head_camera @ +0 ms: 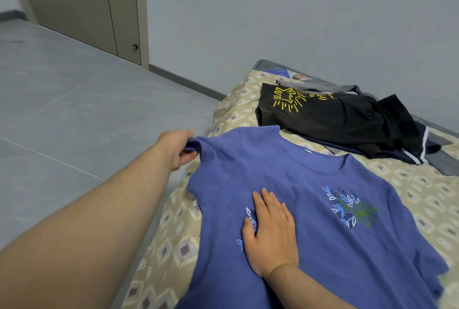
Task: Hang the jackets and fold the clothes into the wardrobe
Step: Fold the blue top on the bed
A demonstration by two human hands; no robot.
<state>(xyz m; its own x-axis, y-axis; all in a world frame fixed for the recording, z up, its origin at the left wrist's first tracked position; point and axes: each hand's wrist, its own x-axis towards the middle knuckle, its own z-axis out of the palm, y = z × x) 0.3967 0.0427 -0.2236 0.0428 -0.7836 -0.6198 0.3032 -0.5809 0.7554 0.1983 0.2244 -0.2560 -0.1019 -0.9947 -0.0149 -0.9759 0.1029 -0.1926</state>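
Left arm: mine reaches in from the lower left corner to the bed's edge.
Left hand (173, 148): grips the sleeve (192, 146) of the blue T-shirt (323, 246), my fingers (187, 157) curled and pinching the cloth.
Right hand (272, 234): palm down on the shirt's chest, fingers straight and close together, pressed flat over a small leaf print.
Blue T-shirt: spread front up on the bed (173, 221), collar away from me, a larger leaf print to the right of my hand.
Black T-shirt (323, 115): crumpled, with a yellow print, just beyond the blue collar, lying with a dark white-striped garment (422, 149).
Bed: patterned beige cover, set against the grey wall.
Floor (74, 110): grey tiles to my left, running to beige doors (74, 3) with a small knob.
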